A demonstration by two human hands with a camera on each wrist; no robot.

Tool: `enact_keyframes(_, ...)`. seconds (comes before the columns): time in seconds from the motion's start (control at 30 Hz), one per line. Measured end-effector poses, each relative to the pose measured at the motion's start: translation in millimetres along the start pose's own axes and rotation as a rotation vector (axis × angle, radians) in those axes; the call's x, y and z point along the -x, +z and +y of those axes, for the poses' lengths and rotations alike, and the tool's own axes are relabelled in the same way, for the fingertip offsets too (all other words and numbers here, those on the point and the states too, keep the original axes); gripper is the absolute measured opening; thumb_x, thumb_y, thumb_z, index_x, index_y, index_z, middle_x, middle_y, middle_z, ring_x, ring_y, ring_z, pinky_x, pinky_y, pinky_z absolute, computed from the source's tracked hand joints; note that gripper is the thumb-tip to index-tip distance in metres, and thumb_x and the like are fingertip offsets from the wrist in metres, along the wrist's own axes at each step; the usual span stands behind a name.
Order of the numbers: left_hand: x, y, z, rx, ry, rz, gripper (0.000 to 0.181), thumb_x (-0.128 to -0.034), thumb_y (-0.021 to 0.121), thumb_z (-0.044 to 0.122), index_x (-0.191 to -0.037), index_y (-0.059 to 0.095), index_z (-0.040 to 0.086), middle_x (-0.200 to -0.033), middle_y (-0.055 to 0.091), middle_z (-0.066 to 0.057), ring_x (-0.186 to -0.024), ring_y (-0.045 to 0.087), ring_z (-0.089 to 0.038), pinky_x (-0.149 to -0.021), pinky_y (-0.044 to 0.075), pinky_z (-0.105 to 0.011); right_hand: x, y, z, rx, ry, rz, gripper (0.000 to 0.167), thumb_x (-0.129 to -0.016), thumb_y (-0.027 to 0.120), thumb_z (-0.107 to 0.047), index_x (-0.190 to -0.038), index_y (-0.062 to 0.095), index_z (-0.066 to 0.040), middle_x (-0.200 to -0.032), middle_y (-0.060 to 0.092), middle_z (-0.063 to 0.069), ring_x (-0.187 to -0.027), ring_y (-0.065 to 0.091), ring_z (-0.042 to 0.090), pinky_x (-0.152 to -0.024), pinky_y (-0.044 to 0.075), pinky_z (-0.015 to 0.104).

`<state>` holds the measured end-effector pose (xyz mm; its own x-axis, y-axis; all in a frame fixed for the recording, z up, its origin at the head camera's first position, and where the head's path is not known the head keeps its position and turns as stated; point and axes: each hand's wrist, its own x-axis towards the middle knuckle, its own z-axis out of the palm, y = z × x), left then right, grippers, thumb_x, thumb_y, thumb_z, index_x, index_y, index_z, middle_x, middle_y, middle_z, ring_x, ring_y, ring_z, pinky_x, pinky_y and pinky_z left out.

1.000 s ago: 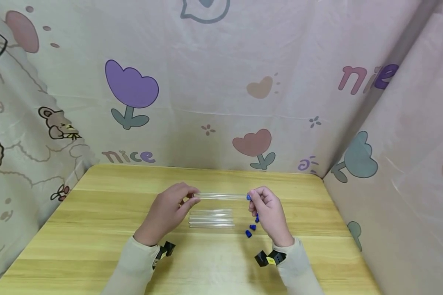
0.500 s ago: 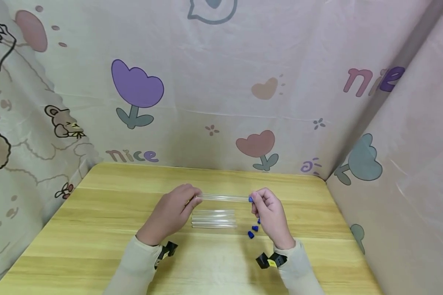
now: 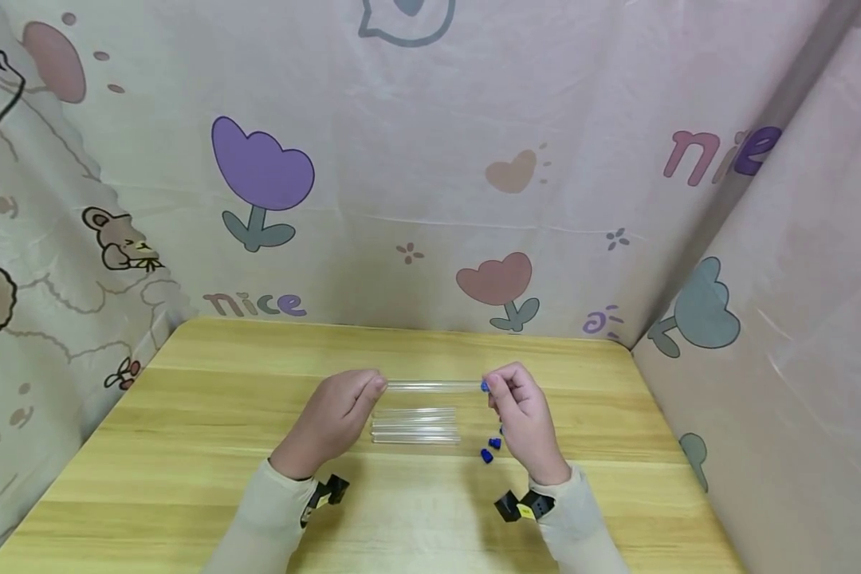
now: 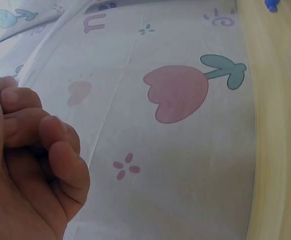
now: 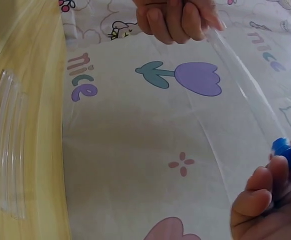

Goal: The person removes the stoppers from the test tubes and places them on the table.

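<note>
A clear tube spans the gap between my hands, level above the table in the head view. My left hand grips its left end, fingers curled; the left wrist view shows those curled fingers but not the tube. At the tube's right end sits a small blue cap, pinched by the thumb and fingers of my right hand. How deep the tube goes into the cap is hidden. Below, several clear tubes lie side by side on the table. Loose blue caps lie beside my right hand, which partly covers them.
The wooden table meets a patterned cloth backdrop at its far edge and at the sides. Each wrist wears a small black camera on a strap.
My left hand has gone from a fingertip pinch at the tube's end to a closer grip with the fingers folded under. My right hand keeps its pinch on the cap. The head view shifts slightly.
</note>
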<state>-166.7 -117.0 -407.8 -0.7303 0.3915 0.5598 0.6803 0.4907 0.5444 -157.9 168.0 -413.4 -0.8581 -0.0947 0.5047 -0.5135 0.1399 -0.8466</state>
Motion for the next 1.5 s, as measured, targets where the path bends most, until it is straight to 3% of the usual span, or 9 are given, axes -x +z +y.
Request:
enact_keyframes(0.13,0.2,0.4,1.2,0.115,-0.003,0.014,0.044,-0.1093,0.046,0.008,-0.068,0.034,0.018,-0.063,0.023,0.015,-0.056,0.020,0.001,-0.053,0.025,-0.020,1.1,0.0,0.7,-0.028,-0.131,0.003,0.013,-0.106,0.046,0.007,-0.110,0.058,0.006,-0.086,0.054,0.000,-0.072,0.050,0.014,-0.061,0.044,0.026)
enact_keyframes(0.23,-0.7,0.2,1.7,0.132,0.001,0.047,0.039,-0.1087,0.047,0.006,-0.071,0.044,0.016,-0.065,0.034,0.014,-0.057,0.031,-0.001,-0.054,0.035,-0.022,2.2,-0.1,0.1,-0.074,-0.143,-0.023,0.012,-0.106,0.045,0.008,-0.115,0.053,0.009,-0.086,0.053,0.001,-0.071,0.049,0.016,-0.061,0.044,0.026)
enact_keyframes(0.4,-2.2,-0.4,1.0,0.023,-0.015,0.053,0.010,-0.1068,0.058,0.014,-0.107,0.068,0.016,-0.088,0.058,0.010,-0.076,0.052,-0.004,-0.067,0.051,-0.025,1.5,0.3,-1.6,-0.096,0.015,0.020,0.013,-0.108,0.049,-0.003,-0.115,0.052,0.008,-0.075,0.050,0.006,-0.061,0.046,0.017,-0.055,0.042,0.023)
enact_keyframes(0.5,-3.2,-0.8,1.8,-0.026,-0.010,0.041,0.017,-0.1028,0.066,0.017,-0.119,0.070,0.016,-0.098,0.064,0.009,-0.084,0.056,-0.004,-0.068,0.054,-0.024,0.0,-0.1,-1.7,-0.093,0.118,0.075,0.019,-0.109,0.051,-0.011,-0.109,0.055,0.007,-0.069,0.050,0.005,-0.058,0.045,0.014,-0.053,0.041,0.023)
enact_keyframes(0.77,-4.2,0.1,4.6,-0.123,0.017,0.050,0.021,-0.0912,0.081,0.015,-0.112,0.075,0.013,-0.095,0.068,0.010,-0.080,0.061,-0.007,-0.065,0.054,-0.023,-2.2,-1.0,0.8,-0.100,0.251,0.091,0.026,-0.110,0.054,-0.025,-0.104,0.057,0.000,-0.061,0.045,0.000,-0.051,0.041,0.010,-0.048,0.037,0.023)
enact_keyframes(1.0,-4.0,0.0,4.0,-0.179,0.042,0.056,0.021,-0.0870,0.085,0.017,-0.105,0.074,0.015,-0.094,0.070,0.008,-0.079,0.062,-0.003,-0.065,0.056,-0.024,-3.2,-0.8,3.6,-0.102,0.320,0.128,0.022,-0.109,0.055,-0.024,-0.103,0.058,-0.003,-0.061,0.046,0.000,-0.052,0.042,0.011,-0.050,0.038,0.023)
enact_keyframes(1.3,-1.7,1.4,-3.0,-0.193,0.103,0.088,0.015,-0.0871,0.085,0.020,-0.097,0.074,0.016,-0.091,0.069,0.010,-0.073,0.056,-0.001,-0.062,0.051,-0.018,-4.8,-1.6,1.2,-0.170,0.310,0.123,0.026,-0.108,0.057,-0.024,-0.101,0.055,0.000,-0.071,0.054,0.004,-0.060,0.048,0.012,-0.054,0.042,0.021)
enact_keyframes(1.5,-2.7,0.8,-2.5,-0.175,0.175,0.101,0.013,-0.0875,0.084,0.018,-0.091,0.072,0.019,-0.086,0.067,0.012,-0.070,0.054,-0.002,-0.060,0.051,-0.018,-5.5,-2.3,-0.3,-0.167,0.303,0.117,0.027,-0.109,0.055,-0.022,-0.102,0.053,0.004,-0.073,0.054,0.003,-0.062,0.049,0.012,-0.056,0.043,0.022)
